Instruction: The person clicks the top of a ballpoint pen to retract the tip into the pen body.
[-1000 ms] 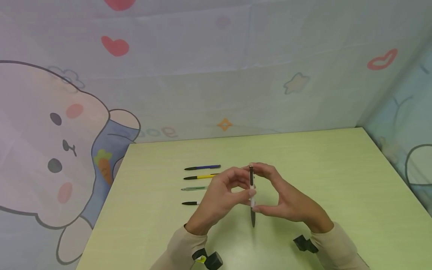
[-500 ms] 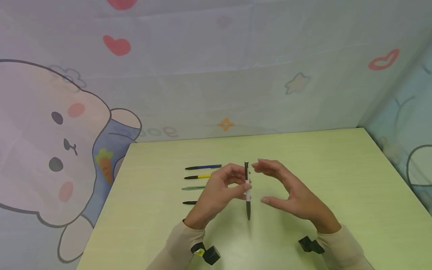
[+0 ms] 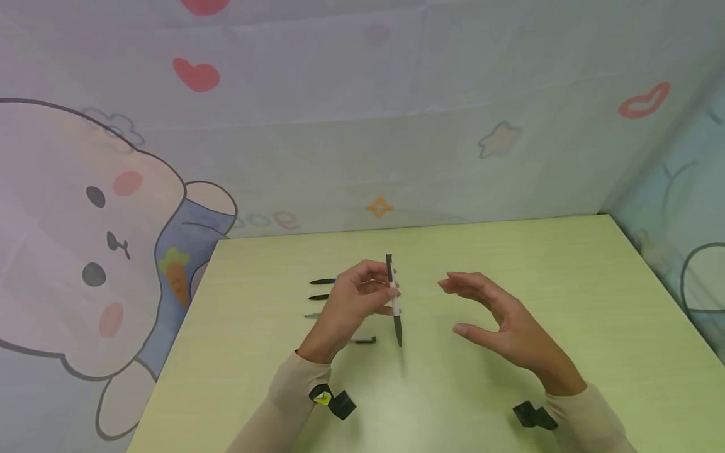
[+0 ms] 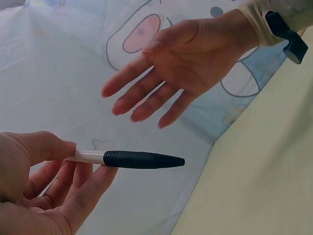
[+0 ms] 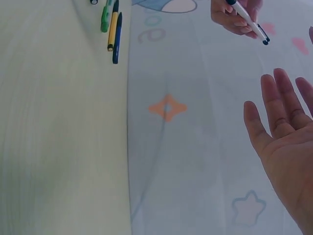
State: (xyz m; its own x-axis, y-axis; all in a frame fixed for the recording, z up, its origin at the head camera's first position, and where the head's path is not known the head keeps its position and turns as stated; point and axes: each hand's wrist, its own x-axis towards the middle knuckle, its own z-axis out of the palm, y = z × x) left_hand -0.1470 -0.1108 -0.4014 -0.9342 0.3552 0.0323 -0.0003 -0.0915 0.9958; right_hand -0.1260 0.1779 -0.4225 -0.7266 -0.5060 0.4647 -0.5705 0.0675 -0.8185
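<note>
Two bare hands are before us, and between the fingers of the left hand (image 3: 354, 302) we see a white and black pen (image 3: 396, 305), pinched by the thumb on one side and fingertips on the other, raised above the counter (image 3: 510, 251). From the head view we find its dark tapered end lower and its dark clip end higher, though we cannot tell how steeply it tilts. The right hand (image 3: 504, 324) is near the pen but apart from it, its fingers spread and nearly straight in the left wrist view, the thumb away from them, and we see them holding nothing. Behind and beside the left hand we make out a row of pens on the counter: a blue pen (image 5: 117, 41) farthest from the person, then a yellow pen (image 5: 113, 29), a green pen (image 5: 105, 17) and a white pen (image 3: 364, 340) nearest, each partly covered by the hand in the head view. Beyond the counter we see a printed cloth (image 3: 317, 75) with a cartoon animal (image 3: 62, 233).
</note>
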